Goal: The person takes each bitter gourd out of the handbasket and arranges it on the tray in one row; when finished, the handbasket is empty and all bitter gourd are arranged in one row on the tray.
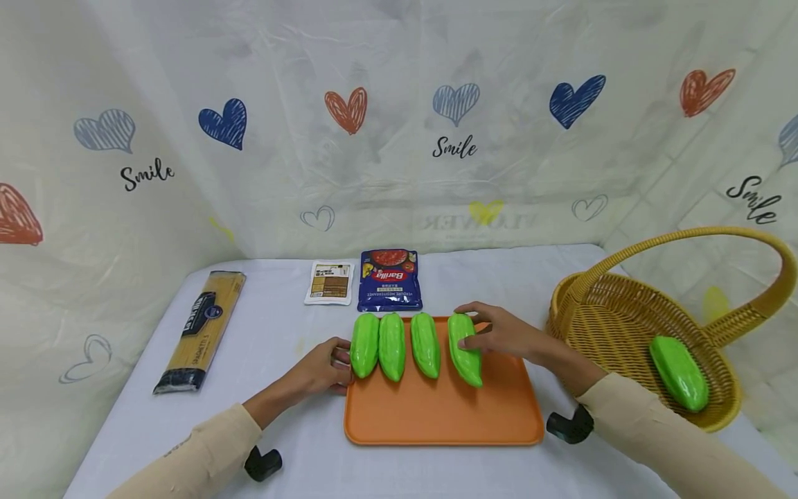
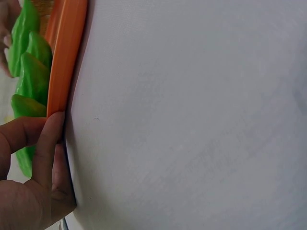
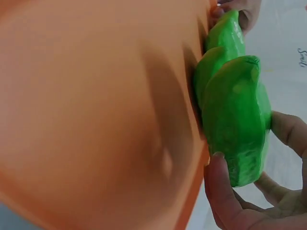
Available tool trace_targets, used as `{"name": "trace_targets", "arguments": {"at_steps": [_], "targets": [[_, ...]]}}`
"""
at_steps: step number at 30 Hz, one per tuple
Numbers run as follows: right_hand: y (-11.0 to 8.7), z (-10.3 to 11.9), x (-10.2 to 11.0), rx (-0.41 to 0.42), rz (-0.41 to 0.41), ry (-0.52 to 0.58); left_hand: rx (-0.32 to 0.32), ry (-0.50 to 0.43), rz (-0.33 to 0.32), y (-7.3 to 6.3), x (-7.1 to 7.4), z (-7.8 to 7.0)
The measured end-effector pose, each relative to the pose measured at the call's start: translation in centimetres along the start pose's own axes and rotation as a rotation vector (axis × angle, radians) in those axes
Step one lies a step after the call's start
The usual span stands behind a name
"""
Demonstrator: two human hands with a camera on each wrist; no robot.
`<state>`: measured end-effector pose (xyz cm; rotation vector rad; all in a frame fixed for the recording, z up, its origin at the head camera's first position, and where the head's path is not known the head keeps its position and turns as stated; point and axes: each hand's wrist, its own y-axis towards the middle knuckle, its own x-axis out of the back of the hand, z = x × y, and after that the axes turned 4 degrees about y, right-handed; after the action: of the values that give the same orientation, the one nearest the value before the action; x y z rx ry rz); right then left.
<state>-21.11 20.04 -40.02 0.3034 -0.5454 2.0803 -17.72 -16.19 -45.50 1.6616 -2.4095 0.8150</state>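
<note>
An orange tray (image 1: 436, 419) lies on the white cloth, with several bright green, ridged, pointed vegetables side by side along its far part. At the tray's left edge, my left hand (image 1: 321, 364) pinches the rim between thumb and fingers, beside the leftmost green vegetable (image 1: 364, 345). My right hand (image 1: 499, 333) grips the rightmost green vegetable (image 1: 464, 350) between thumb and fingers. In the right wrist view that vegetable (image 3: 235, 124) is raised off the tray, with a shadow on the tray surface. A gap separates it from the third green vegetable (image 1: 425, 345).
A yellow wicker basket (image 1: 598, 333) with a tall handle stands at the right, with one green vegetable (image 1: 679, 374) inside. A spaghetti pack (image 1: 202, 329) lies at the left. Behind the tray are a blue Barilla pouch (image 1: 389, 281) and a small white-and-brown packet (image 1: 330, 283).
</note>
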Motion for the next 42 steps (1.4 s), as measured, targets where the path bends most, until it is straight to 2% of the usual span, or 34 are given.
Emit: {"name": "trace_targets", "arguments": {"at_steps": [9,21,29,42], "targets": [[2.0,-0.6,-0.8,-0.037,-0.008,-0.003,0.009,0.001,-0.006,0.0,-0.1,-0.1],[3.5,-0.6,-1.7,-0.089,-0.062,-0.075,0.012,0.006,-0.008,0.1,-0.1,-0.2],[3.4,0.0,-1.9,-0.061,-0.063,-0.072,0.013,0.017,-0.010,0.3,-0.2,-0.1],[3.6,-0.1,-2.0,-0.098,-0.082,-0.073,0.028,0.005,-0.007,0.4,-0.1,0.1]]}}
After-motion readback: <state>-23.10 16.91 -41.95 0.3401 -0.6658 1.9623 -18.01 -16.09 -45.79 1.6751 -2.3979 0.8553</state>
